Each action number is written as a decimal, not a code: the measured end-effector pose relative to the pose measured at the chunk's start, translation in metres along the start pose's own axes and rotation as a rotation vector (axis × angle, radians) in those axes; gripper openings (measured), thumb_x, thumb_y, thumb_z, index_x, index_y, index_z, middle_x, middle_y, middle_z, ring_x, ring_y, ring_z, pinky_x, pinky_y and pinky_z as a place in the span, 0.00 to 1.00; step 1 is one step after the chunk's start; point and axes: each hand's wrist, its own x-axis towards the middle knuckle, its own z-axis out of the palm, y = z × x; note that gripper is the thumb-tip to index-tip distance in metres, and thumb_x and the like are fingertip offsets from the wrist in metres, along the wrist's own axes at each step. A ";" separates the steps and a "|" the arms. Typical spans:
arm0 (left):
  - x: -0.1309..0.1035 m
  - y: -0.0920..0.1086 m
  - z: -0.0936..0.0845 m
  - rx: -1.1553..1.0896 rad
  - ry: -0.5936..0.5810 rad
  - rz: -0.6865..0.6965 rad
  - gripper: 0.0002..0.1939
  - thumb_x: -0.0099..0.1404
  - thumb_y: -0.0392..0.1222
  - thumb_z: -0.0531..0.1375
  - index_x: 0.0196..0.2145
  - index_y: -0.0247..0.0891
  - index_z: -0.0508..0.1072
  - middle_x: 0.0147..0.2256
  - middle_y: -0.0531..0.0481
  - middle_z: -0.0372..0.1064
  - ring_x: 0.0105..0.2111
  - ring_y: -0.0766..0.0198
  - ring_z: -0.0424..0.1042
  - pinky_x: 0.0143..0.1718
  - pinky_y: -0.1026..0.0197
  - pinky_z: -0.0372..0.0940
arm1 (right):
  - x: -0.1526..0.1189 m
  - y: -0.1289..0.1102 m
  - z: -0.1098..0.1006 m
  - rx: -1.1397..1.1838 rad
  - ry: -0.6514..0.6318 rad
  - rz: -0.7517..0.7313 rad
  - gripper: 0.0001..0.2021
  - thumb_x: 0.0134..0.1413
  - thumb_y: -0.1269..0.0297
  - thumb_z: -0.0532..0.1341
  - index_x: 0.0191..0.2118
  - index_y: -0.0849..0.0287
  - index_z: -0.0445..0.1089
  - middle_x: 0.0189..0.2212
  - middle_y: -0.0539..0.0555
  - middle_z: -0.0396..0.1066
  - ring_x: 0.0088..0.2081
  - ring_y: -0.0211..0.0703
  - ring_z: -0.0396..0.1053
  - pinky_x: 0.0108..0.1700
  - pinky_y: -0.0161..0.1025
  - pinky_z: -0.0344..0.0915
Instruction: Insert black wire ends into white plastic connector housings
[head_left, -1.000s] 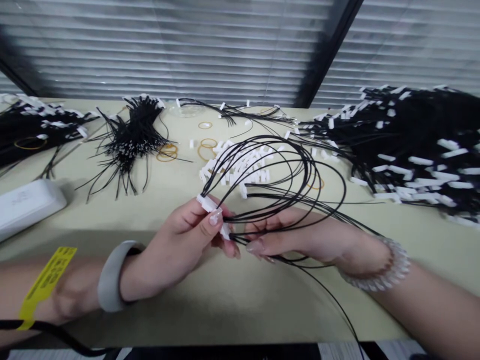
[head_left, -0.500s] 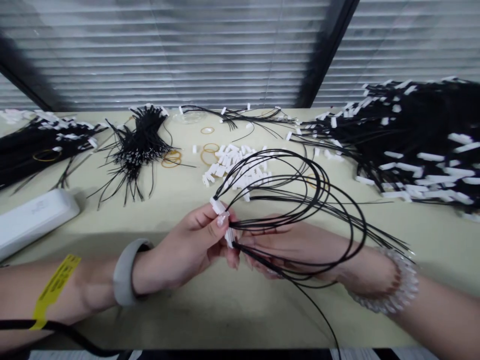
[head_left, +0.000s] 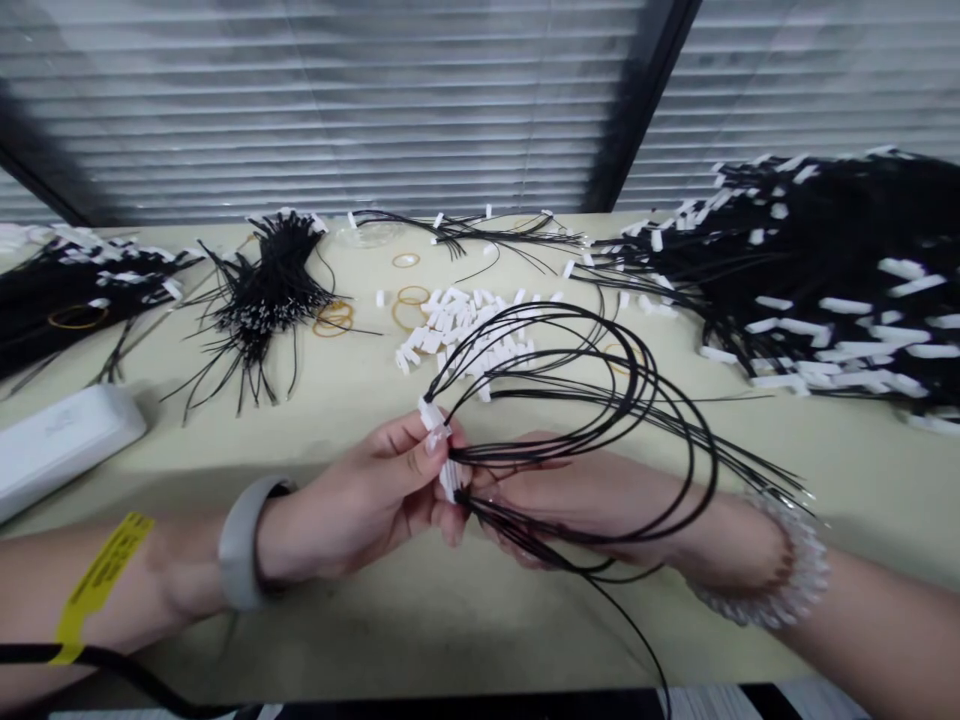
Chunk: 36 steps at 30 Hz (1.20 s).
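In my left hand [head_left: 375, 495] I pinch a long white plastic connector [head_left: 451, 478] between thumb and fingers. Black wires [head_left: 637, 375] come out of its right side and bend round in wide loops. My right hand [head_left: 570, 490] is closed on the wires just right of the connector, its fingertips partly hidden behind them. One wire hangs down past the table's front edge. Just beyond my hands lies a loose pile of small white connector housings [head_left: 457, 322], and more wires with bare metal ends stretch across behind my right wrist.
A big heap of black wires with white connectors [head_left: 817, 270] fills the right side. Further bundles lie at the far left [head_left: 97, 285] and left of centre [head_left: 270, 285]. Rubber bands [head_left: 334, 318] are scattered about. A white box-like device [head_left: 71, 440] sits at the left; window blinds rise behind.
The view has shifted slightly, so things at the back appear a little further left. Both hands keep the same hold, and the wire loops have barely moved.
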 end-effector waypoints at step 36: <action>0.004 -0.008 0.004 0.104 0.080 0.145 0.07 0.56 0.41 0.63 0.29 0.35 0.69 0.22 0.55 0.66 0.19 0.71 0.66 0.22 0.68 0.62 | -0.027 -0.022 -0.019 -0.786 0.562 -0.368 0.04 0.53 0.72 0.57 0.30 0.58 0.67 0.26 0.48 0.66 0.28 0.32 0.62 0.30 0.31 0.58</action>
